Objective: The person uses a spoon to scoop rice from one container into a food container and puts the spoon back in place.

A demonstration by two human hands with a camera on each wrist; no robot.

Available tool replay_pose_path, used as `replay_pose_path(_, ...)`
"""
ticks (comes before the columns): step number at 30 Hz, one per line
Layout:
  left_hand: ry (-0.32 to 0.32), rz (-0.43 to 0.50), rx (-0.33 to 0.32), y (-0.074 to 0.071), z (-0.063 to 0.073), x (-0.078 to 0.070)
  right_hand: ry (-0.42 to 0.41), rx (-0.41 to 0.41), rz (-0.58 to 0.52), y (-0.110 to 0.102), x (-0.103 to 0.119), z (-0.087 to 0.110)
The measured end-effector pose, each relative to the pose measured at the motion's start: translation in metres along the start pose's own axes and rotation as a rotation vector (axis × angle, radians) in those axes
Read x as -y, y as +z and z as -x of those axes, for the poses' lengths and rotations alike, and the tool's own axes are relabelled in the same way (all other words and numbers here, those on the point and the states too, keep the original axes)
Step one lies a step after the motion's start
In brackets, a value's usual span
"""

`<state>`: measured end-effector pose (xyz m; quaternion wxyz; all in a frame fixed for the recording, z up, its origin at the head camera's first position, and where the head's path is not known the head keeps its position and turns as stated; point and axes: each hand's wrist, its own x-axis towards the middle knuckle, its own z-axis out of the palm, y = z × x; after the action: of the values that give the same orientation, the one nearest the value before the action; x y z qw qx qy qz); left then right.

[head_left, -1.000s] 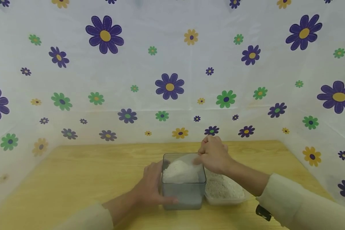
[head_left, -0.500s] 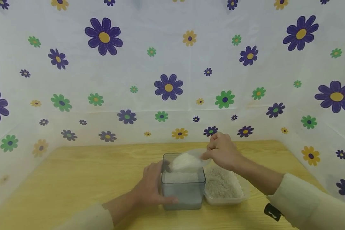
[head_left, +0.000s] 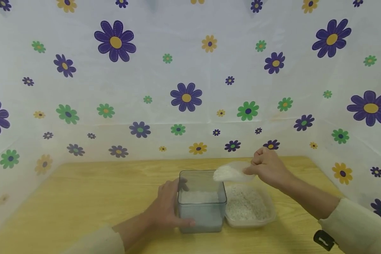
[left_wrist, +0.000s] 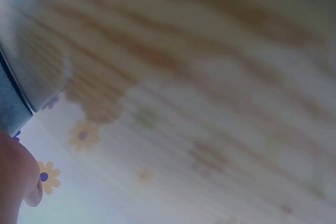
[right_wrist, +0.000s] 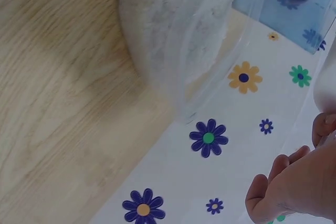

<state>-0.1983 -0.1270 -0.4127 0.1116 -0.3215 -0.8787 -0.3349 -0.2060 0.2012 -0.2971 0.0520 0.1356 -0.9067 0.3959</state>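
Note:
My left hand (head_left: 169,206) grips the left side of a clear grey square container (head_left: 201,218), thumb across its front and fingers along its far left side. White grainy stuff (head_left: 199,197) lies inside the container. My right hand (head_left: 270,167) pinches a translucent scoop (head_left: 241,167) by its right end. A white load (head_left: 225,174) fills the scoop's left part, which hangs above the container's right rim and the far edge of a clear plastic tub (head_left: 252,223). White grains (head_left: 247,204) fill much of that tub. In the right wrist view, only a bit of the scoop (right_wrist: 326,90) shows.
The tub stands against the container's right side on a wood-grain table (head_left: 108,197). Behind and at both sides rises a white flowered sheet (head_left: 158,77). A black clip (head_left: 324,240) hangs at the right sleeve (head_left: 352,218).
My right hand has lifted the loaded scoop out of the container and moved it right, towards the tub. The left hand has kept its hold on the container.

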Motion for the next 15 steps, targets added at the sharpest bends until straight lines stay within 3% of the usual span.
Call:
replay_pose_path(10, -0.022, 0.022, 0.005, -0.001, 0.000, -0.001, 0.096, -0.023, -0.044, -0.015, -0.030, 0.011)
replay_pose_path(15, -0.018, 0.033, 0.007, -0.001, 0.001, -0.001, 0.093, -0.042, 0.023, -0.016, -0.053, 0.019)
